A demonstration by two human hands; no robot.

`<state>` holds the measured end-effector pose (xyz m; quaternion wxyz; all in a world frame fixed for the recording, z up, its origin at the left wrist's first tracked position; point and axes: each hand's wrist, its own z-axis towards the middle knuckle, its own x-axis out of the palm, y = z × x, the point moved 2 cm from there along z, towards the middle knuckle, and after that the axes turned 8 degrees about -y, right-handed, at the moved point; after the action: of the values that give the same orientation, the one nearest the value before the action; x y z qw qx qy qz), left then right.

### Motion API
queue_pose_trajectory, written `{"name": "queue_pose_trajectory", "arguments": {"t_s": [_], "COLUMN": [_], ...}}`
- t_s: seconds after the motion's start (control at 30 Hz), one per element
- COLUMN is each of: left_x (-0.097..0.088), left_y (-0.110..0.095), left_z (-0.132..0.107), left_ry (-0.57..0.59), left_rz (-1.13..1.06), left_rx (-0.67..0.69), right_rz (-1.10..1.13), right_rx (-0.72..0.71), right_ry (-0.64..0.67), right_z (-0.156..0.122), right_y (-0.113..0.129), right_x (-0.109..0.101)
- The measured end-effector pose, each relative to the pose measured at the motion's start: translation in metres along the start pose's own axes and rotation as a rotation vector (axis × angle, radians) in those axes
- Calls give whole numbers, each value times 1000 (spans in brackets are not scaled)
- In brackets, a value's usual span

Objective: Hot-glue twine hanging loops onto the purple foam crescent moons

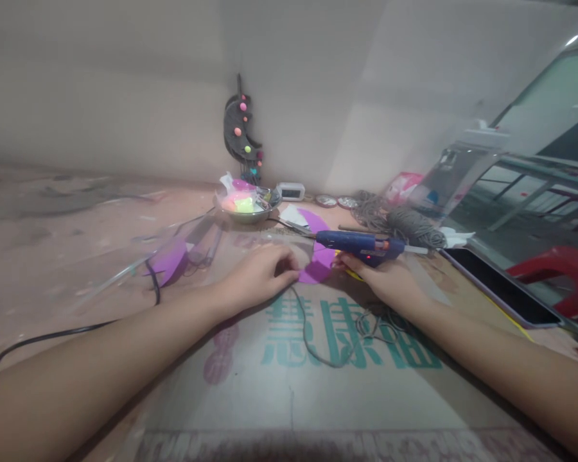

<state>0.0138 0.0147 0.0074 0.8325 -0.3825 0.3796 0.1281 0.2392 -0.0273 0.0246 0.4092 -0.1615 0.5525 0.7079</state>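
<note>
My right hand (383, 279) is closed around the handle of a blue hot glue gun (349, 241), which has a yellow trigger and a small red light. Its nozzle points left, over a purple crescent cutout (322, 262). My left hand (260, 273) pinches the lower left tip of that crescent between thumb and fingers. A grey yarn strand (306, 327) trails from near my left fingertips across the printed board (212, 404) to a loose tangle below my right hand. Whether glue is on the tip is too small to tell.
Behind stand a bowl (248, 217) of colourful bits, a small white clock (290, 191) and a grey yarn ball (414, 226). A dark crescent ornament (234, 128) is against the wall. At right lie a phone (501, 285) and red stool (563, 282); purple scraps (173, 262) and a black cord (67, 332) are left.
</note>
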Motion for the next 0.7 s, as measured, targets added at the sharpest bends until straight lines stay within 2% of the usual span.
{"name": "queue_pose_trajectory", "arguments": {"t_s": [0.13, 0.3, 0.4, 0.57, 0.7], "left_x": [0, 0, 0, -1, 0], "left_y": [2, 6, 4, -1, -3], "left_z": [0, 1, 1, 0, -1], "left_ry": [-20, -127, -99, -112, -79], "left_rz": [-140, -298, -326, -292, -299], "left_rx": [-72, -159, -153, -105, -78], "right_rz": [74, 112, 171, 241, 303], "right_rx": [23, 40, 21, 17, 60], "right_ry": [16, -72, -98, -15, 28], "right_z": [-2, -3, -3, 0, 0], "right_y": [3, 7, 8, 7, 0], "right_x": [-1, -6, -9, -9, -5]}}
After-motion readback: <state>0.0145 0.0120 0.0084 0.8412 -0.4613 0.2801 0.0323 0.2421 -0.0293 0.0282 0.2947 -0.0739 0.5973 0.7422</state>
